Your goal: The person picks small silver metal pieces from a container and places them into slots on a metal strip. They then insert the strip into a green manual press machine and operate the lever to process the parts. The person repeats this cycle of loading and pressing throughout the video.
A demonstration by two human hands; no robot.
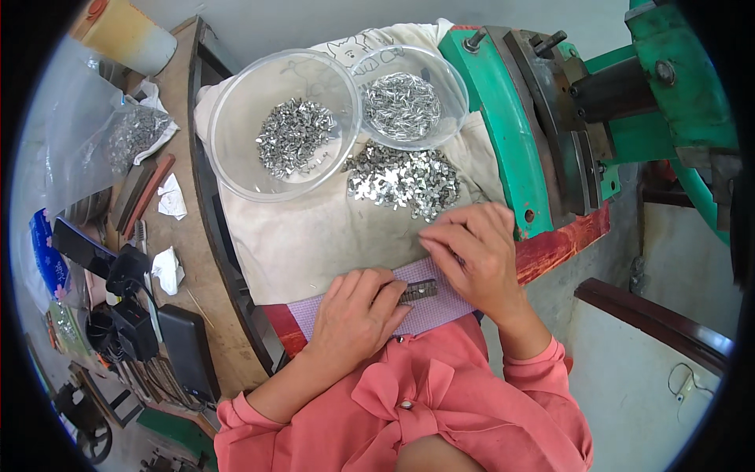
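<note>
My left hand (355,313) rests on a purple checked cloth (440,306), its fingers closed on one end of a small dark metal block (418,290) with notches or slots along it. The end under the fingertips is hidden. My right hand (481,256) hovers beside the block, thumb and forefinger drawn together; anything between them is too small to tell. Just beyond lies a loose pile of small shiny metal pieces (405,182) on a beige cloth (275,252). Behind it stand a large clear tub (224,157) of short metal bits and a smaller clear tub (456,86) of slender metal pins.
A green machine press (503,134) stands close on the right. To the left, a wooden table (206,275) carries a black power bank-like box (189,354), crumpled tissue (167,270), a bag of metal bits (138,134) and a yellowish bucket (130,39).
</note>
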